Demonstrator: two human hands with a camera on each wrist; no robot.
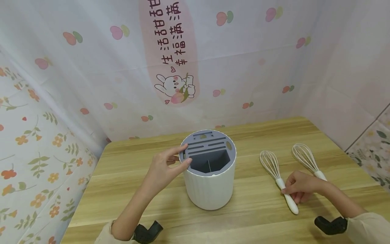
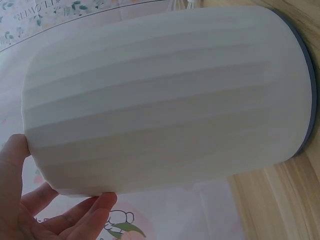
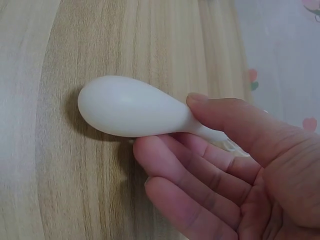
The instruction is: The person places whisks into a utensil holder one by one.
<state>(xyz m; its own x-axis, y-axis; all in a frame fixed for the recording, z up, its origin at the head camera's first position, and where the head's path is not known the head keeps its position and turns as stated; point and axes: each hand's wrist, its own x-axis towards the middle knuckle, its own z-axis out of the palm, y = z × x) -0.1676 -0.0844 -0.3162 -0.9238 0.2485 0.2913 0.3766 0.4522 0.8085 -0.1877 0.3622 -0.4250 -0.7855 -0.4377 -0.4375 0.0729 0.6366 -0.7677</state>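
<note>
A white ribbed utensil holder (image 1: 208, 191) with a grey slotted insert (image 1: 198, 149) stands upright on the wooden table. My left hand (image 1: 161, 166) holds its rim from the left, thumb near the front and fingers farther back. In the left wrist view, the fingers (image 2: 102, 210) lie against the white wall (image 2: 165, 105). To the right, my right hand (image 1: 306, 186) pinches the white handle of a whisk (image 1: 287, 198) between thumb and fingers. The right wrist view shows the rounded handle end (image 3: 125, 107) close over the wood; the wires are mostly hidden there.
A second whisk (image 1: 306, 157) lies farther right, its handle partly behind my right hand. The wooden table (image 1: 137, 189) reaches back to a printed white curtain (image 1: 243, 67), with more patterned cloth at the left and right sides.
</note>
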